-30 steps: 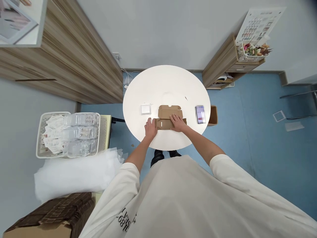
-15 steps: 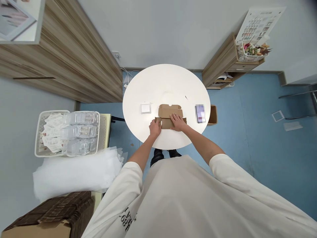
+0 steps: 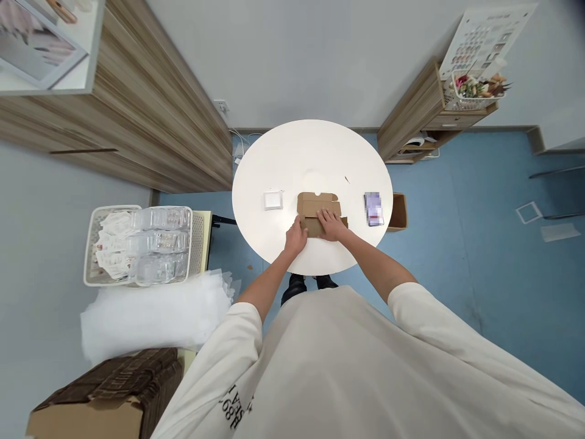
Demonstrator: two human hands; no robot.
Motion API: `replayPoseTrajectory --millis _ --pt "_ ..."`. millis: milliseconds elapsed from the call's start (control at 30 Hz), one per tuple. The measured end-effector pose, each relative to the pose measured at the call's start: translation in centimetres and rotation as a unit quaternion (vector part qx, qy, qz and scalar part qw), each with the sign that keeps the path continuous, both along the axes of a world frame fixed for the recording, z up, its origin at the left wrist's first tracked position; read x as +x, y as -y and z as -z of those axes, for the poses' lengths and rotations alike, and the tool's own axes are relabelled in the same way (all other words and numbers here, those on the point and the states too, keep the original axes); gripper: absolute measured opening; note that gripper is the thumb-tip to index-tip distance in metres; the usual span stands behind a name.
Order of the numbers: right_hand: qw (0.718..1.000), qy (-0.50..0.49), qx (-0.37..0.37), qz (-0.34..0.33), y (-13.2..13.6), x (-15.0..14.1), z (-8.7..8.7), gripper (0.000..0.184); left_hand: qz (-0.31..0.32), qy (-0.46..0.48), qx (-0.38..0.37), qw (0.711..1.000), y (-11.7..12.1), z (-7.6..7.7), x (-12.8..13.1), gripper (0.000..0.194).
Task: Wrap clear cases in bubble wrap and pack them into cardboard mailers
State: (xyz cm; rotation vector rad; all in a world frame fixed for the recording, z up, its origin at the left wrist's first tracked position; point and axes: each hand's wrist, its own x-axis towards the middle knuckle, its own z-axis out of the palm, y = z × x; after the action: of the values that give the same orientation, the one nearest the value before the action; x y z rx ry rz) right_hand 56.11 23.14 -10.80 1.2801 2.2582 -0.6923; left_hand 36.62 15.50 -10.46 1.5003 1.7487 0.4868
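Note:
A partly folded brown cardboard box (image 3: 319,205) lies on the white oval table (image 3: 311,146) in front of me, its lid part spread toward the far side. At the box's left end, my left hand (image 3: 296,236) is closed with its fingers on the side flap. My right hand (image 3: 332,226) rests flat on the box's right half, fingers stretched out. Part of the near panel is hidden under both hands. Left of the box sits a small white square box (image 3: 273,200). To its right lies a purple packet (image 3: 373,208), blurred by pixelation.
A small dark item (image 3: 347,179) lies on the table. On the left stand a white basket (image 3: 92,244) of clear packs, white sheets (image 3: 155,320) and stacked cartons (image 3: 91,417). A cardboard bin (image 3: 399,212) is at the table's right, beside a wooden cabinet (image 3: 411,119).
My left hand has moved inward, and the left side flap is now turned up instead of lying out flat. My right hand stays on the box. The view has shifted slightly.

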Motion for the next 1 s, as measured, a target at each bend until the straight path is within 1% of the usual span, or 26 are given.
replayPoseTrajectory --millis 100,167,367,600,733,833,1000 --pt "1.000 -0.003 0.003 0.005 -0.2 0.0 0.4 0.115 -0.049 0.037 -0.045 0.997 -0.7 0.4 -0.1 0.052" --pt "1.000 -0.007 0.008 0.005 -0.3 0.0 0.7 0.117 -0.069 0.038 -0.071 0.994 -1.1 0.7 0.0 0.047" --pt "1.000 -0.016 0.006 0.007 -0.4 0.2 1.5 0.122 -0.066 -0.014 -0.102 0.992 -1.8 1.1 0.2 0.041" --pt "1.000 -0.008 -0.006 0.008 -0.3 0.1 1.7 0.130 -0.032 -0.075 -0.122 0.989 -2.7 1.7 0.2 0.030" --pt "1.000 -0.010 -0.015 0.009 -0.3 0.1 1.4 0.131 -0.003 -0.133 -0.162 0.978 -2.8 1.6 0.0 0.022" --pt "1.000 -0.006 -0.019 0.008 -0.4 0.0 1.2 0.132 0.028 -0.171 -0.176 0.969 -2.7 1.3 -0.1 0.021" --pt "1.000 -0.005 -0.019 0.008 -0.3 0.0 0.7 0.130 0.067 -0.216 -0.164 0.960 -2.9 0.8 0.3 0.025"
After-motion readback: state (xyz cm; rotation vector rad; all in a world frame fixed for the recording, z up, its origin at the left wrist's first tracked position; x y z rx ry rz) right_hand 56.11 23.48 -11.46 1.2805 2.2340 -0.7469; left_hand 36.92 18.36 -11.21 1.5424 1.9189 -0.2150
